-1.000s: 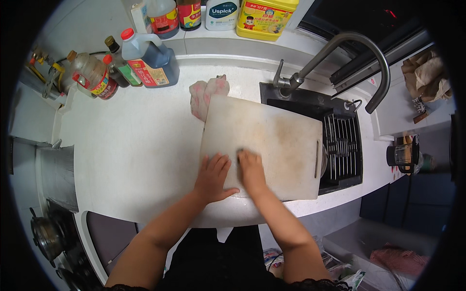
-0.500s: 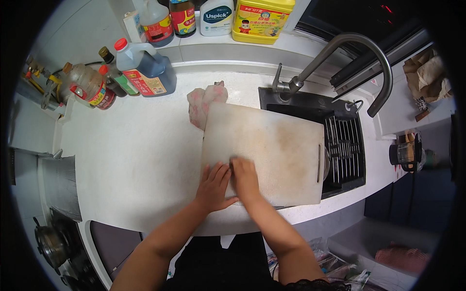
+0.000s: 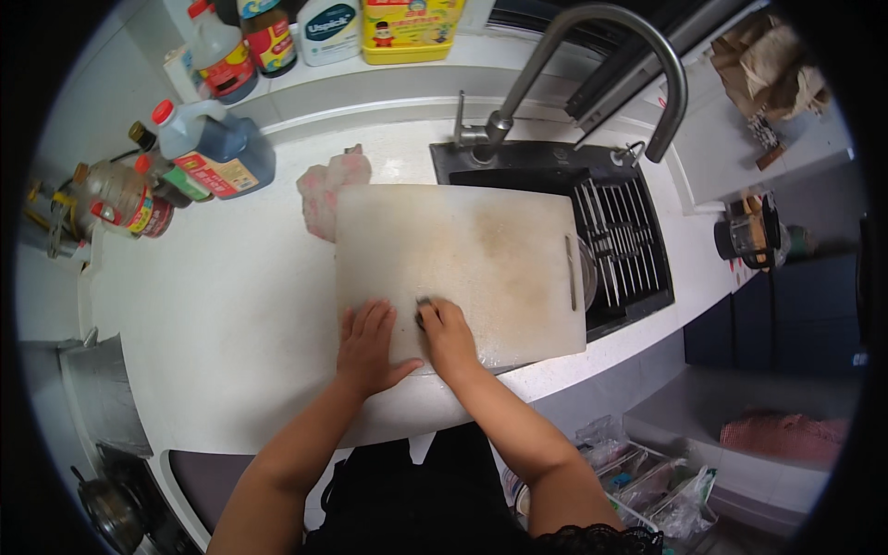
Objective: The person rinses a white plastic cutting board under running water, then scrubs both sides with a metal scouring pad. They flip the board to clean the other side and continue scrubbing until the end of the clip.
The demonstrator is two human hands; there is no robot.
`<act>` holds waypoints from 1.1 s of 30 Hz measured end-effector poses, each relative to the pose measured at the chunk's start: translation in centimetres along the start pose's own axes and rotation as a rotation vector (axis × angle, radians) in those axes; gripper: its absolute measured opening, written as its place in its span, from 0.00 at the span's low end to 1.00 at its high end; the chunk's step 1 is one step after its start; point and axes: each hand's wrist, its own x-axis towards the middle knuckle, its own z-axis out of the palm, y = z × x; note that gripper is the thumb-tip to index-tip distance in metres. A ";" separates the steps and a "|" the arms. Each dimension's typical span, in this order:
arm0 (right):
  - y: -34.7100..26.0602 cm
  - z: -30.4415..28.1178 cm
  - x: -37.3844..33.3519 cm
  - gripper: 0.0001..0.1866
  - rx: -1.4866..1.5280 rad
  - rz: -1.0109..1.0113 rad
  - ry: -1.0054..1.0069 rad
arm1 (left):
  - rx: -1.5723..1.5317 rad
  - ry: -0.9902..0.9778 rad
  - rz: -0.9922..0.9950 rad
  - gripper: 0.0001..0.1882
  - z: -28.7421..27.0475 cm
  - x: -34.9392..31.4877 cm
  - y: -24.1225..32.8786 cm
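Note:
A large whitish cutting board point(image 3: 444, 245), stained brown in places, lies across the counter and over part of the black sink point(image 3: 638, 319). My left hand point(image 3: 367, 347) rests flat near its lower left corner, fingers stretched out and thumb apart. Close beside it, my right hand point(image 3: 450, 340) is closed on a small dark scrubber point(image 3: 423, 314) against the board. Most of the scrubber is hidden by my fingers, and its exact kind is unclear. The board looks wet near its front edge.
A crumpled pinkish cloth point(image 3: 328, 190) touches the board's far left corner. Behind the sink rises a curved grey faucet point(image 3: 671, 102); a metal rack point(image 3: 615, 236) sits in the basin. Bottles and a large jug point(image 3: 217, 153) stand at the far left, with a yellow container point(image 3: 407, 32) on the ledge.
My right hand has slid rightward over the board with the scrubber, widening the gap to my left hand. The left hand stays about where it was on the board. The whole view has shifted.

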 end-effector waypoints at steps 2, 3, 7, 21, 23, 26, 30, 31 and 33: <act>4.1 -2.2 -1.7 0.14 0.113 0.165 0.060 | 0.002 0.025 0.025 0.50 0.3 0.1 0.2; 5.7 -5.2 -0.3 0.10 0.082 0.322 0.051 | 0.008 0.014 0.019 0.50 0.1 0.2 0.4; 8.3 -10.0 2.5 0.11 -0.239 0.225 0.394 | 0.028 -0.020 0.008 0.49 -0.3 0.6 1.1; 7.0 -6.5 3.4 0.13 0.089 0.362 0.279 | 0.197 0.001 -0.118 0.54 2.5 2.2 3.5; 5.3 -5.4 0.1 0.13 0.078 0.251 0.027 | 0.200 -0.001 -0.130 0.54 2.8 1.9 3.1; 9.4 -7.4 0.9 0.14 -0.181 0.056 -0.051 | 0.206 -0.002 -0.125 0.55 2.8 1.7 2.8; 12.3 -11.8 6.3 0.10 -0.239 0.279 0.246 | 0.205 0.005 -0.118 0.56 3.0 1.6 2.9; 11.2 -10.8 6.1 0.11 -0.244 0.269 0.196 | 0.209 0.006 -0.117 0.56 3.0 1.6 2.9; 9.3 -6.1 4.4 0.11 -0.135 0.200 0.156 | 0.204 -0.019 -0.139 0.55 2.8 2.1 3.4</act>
